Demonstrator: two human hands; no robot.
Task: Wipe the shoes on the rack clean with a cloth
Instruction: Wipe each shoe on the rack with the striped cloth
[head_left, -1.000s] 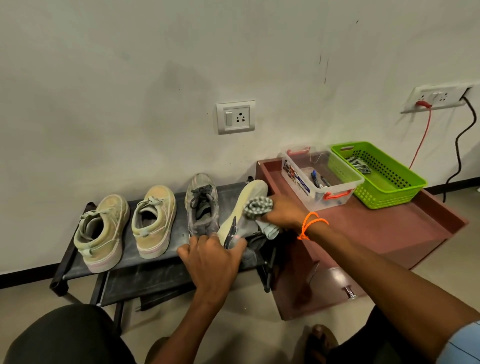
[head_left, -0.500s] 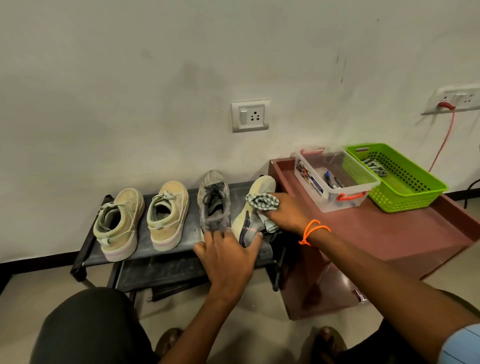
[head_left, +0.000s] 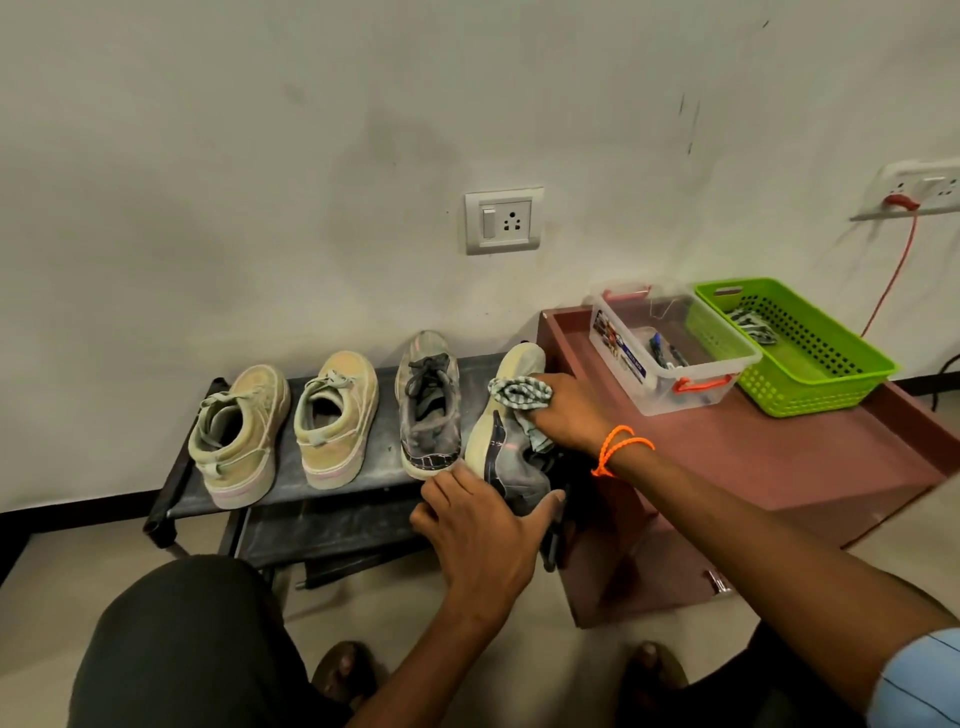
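2 hands on tilted shoe (head_left: 511, 447), right hand (head_left: 566, 415) pressing cloth (head_left: 519, 393), label unreadable

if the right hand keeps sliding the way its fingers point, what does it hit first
The right hand, gripping the cloth, points left across the tipped shoe. Past that shoe's edge, the grey laced shoe beside it looks like the first thing in line, though depth is unclear.
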